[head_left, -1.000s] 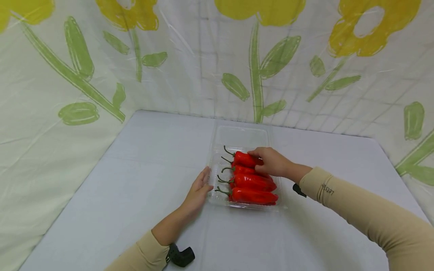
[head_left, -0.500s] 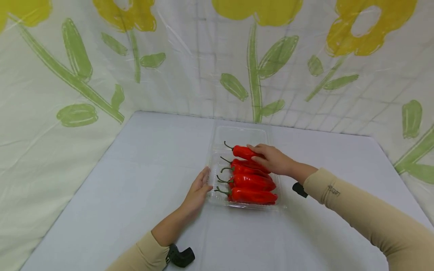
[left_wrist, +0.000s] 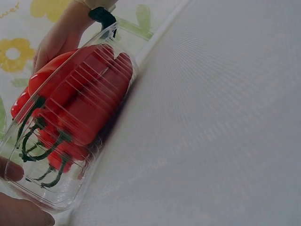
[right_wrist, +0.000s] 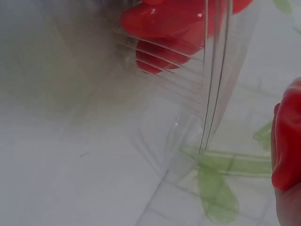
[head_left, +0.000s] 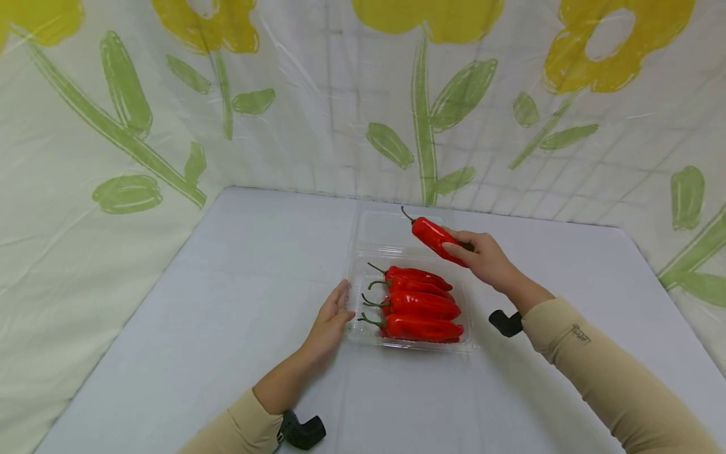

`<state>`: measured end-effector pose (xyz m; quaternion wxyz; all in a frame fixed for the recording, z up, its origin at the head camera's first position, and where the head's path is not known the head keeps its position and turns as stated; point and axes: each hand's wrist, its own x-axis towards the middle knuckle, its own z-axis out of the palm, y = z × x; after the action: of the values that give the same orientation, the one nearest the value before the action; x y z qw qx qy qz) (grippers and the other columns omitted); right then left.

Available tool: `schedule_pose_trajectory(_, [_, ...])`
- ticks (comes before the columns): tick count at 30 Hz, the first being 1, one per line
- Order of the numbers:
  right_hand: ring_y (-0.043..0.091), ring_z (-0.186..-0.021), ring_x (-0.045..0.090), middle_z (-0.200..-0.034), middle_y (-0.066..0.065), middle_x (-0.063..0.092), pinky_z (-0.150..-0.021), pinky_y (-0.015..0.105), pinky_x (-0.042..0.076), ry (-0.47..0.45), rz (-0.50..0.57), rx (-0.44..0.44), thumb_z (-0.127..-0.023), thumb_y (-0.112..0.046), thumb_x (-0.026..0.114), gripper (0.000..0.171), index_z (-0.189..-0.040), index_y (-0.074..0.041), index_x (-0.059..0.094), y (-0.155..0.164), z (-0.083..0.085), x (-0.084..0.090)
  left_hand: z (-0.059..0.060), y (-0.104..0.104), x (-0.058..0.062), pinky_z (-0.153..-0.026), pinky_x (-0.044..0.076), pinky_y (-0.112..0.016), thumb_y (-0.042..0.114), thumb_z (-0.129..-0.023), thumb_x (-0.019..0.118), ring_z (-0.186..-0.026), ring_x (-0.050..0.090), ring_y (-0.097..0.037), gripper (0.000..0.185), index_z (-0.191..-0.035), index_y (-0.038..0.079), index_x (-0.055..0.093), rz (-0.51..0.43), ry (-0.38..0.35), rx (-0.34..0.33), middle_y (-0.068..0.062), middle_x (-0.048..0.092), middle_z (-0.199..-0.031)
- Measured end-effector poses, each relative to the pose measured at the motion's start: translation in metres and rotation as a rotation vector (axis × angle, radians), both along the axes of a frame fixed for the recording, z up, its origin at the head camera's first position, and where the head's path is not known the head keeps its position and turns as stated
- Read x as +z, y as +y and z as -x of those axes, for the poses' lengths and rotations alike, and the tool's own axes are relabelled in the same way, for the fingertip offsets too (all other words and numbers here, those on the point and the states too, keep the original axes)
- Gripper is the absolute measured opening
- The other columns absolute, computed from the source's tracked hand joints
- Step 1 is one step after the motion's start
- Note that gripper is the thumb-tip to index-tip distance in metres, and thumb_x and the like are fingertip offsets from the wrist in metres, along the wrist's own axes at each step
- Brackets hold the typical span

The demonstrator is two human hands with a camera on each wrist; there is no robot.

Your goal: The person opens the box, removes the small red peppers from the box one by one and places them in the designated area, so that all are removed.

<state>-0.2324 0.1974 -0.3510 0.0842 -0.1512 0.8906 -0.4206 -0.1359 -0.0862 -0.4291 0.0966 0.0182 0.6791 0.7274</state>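
Observation:
A clear plastic clamshell box [head_left: 413,345] lies on the table with its lid [head_left: 374,221] folded back. Inside it, several red peppers [head_left: 425,328] with curved green stems lie side by side. Above the lid's hinge side, my right hand [head_left: 482,255] grips one red pepper [head_left: 432,236] near its tip, with the stem pointing to the far left. In the right wrist view part of that held pepper [right_wrist: 289,141] shows at the right edge. My left hand [head_left: 329,318] rests against the box's left side, fingers fairly straight and thumb at the rim.
A white cloth covers the table [head_left: 255,252]. Behind it hangs a curtain [head_left: 317,126] with yellow flowers and green leaves. Dark cameras are strapped at the left wrist [head_left: 303,430] and right wrist [head_left: 505,323].
My right hand has lifted one red pepper from the far end of the row and carried it up, back and to the right, tilting it. My left hand has stayed at the box.

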Motion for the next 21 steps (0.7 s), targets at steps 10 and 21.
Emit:
schedule_pose_trajectory(10, [0.022,-0.111,0.048,-0.138,0.018,0.046,-0.076,0.012,0.047,-0.129,0.226,-0.276,-0.094,-0.040,0.048,0.059,-0.143,-0.010,0.036,0.017,0.000,0.003,-0.001,0.001,0.000,-0.117,0.006,-0.048,-0.009,-0.087,0.035,-0.144,0.003,-0.034,0.064,-0.146,-0.008,0.010,0.015,0.011,0.000,-0.023,0.008,-0.154])
schedule_pose_trajectory(21, [0.012,-0.109,0.042,-0.145,0.012,0.035,-0.079,0.011,0.045,-0.271,0.408,-0.479,-0.092,-0.044,0.046,0.064,-0.146,-0.014,0.029,0.039,0.024,-0.020,0.000,0.000,-0.003,-0.117,0.006,-0.048,-0.009,-0.086,0.035,-0.144,0.003,-0.033,0.065,-0.145,-0.008,0.009,0.028,0.021,-0.005,-0.023,0.008,-0.155])
